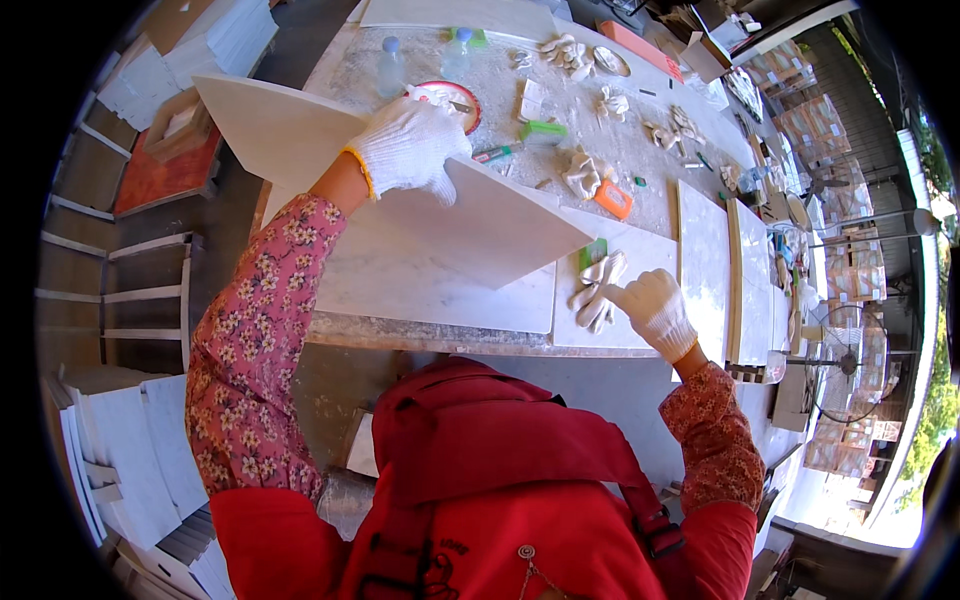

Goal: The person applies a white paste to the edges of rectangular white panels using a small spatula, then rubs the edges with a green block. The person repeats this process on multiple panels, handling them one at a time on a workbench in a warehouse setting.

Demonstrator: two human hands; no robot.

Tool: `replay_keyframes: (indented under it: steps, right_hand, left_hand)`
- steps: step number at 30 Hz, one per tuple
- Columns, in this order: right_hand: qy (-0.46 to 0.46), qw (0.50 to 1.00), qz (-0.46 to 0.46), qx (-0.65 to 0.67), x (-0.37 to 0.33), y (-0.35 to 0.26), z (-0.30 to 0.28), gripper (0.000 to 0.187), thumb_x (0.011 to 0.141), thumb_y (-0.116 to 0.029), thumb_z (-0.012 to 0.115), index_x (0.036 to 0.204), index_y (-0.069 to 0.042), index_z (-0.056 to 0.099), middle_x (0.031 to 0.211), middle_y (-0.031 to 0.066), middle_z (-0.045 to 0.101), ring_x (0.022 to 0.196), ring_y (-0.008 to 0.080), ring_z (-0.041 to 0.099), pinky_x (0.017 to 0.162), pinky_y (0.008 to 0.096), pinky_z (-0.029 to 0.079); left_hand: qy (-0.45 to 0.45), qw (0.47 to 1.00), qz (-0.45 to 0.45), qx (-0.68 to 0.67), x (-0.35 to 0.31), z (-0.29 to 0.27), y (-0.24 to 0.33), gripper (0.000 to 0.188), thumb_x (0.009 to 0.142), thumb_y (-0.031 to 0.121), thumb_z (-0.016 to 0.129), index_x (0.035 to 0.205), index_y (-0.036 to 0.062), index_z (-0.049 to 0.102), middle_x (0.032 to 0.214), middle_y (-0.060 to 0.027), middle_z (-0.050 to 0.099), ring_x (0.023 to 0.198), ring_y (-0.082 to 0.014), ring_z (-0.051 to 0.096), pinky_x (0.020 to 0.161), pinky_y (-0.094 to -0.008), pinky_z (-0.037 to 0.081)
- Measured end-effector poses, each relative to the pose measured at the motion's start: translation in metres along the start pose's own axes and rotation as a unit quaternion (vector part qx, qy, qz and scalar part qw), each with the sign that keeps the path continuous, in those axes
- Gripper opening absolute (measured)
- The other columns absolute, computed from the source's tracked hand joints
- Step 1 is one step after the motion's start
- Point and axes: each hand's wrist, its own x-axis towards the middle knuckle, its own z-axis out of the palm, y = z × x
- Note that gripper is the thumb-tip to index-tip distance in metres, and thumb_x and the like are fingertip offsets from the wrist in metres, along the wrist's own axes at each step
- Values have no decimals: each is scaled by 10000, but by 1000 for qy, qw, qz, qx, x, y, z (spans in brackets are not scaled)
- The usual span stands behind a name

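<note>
one pale slab (490, 215) extends below left fingers (438, 184) gripping its upper edge; right fingers (628, 291), grip unclear.

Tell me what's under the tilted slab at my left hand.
A flat white marble slab lies under the tilted slab; whatever the tilted slab covers can't be seen.

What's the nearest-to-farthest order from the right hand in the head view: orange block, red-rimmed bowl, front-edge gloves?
1. Front-edge gloves, just left of the right hand.
2. Orange block, farther back.
3. Red-rimmed bowl, back left.
</note>
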Motion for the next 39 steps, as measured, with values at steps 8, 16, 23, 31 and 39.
replay_keyframes:
  steps: [8,16,23,31,39]
  right_hand:
    - [182,983,-24,-18,74,-9,-62,432,693,-117,732,1121,-112,675,751,0,586,644,179,569,568,354,423]
    - [180,980,-68,-44,88,-2,-49,425,687,-119,717,1106,-71,660,678,-15,489,603,165,504,567,350,365]
    - [141,987,-71,-41,78,-9,-52,455,703,-118,718,1146,-49,638,684,-12,533,602,168,532,580,367,365]
    - [76,989,81,93,-19,10,0,275,831,-10,681,1092,-95,700,684,68,545,655,269,536,634,423,416]
    - [128,886,297,333,57,7,56,254,931,-92,618,1175,-83,689,837,160,695,767,354,673,691,440,526]
  left_hand:
    - [-11,1000,-1,18,8,-4,-5,417,612,467,865,915,190,796,804,-155,709,773,-358,702,681,-472,549]
    - [-102,994,-46,15,5,-14,1,420,638,424,849,980,189,788,945,-138,728,853,-348,709,780,-488,550]
    - [2,1000,6,19,-6,1,-4,320,662,449,829,839,185,794,750,-141,704,730,-337,699,650,-465,538]
    - [31,999,-26,-7,-19,6,6,334,621,409,869,859,190,787,766,-119,711,740,-328,703,656,-461,540]
    - [93,995,-42,23,-97,24,47,97,721,157,730,775,227,691,711,-14,625,688,-231,643,586,-411,493]
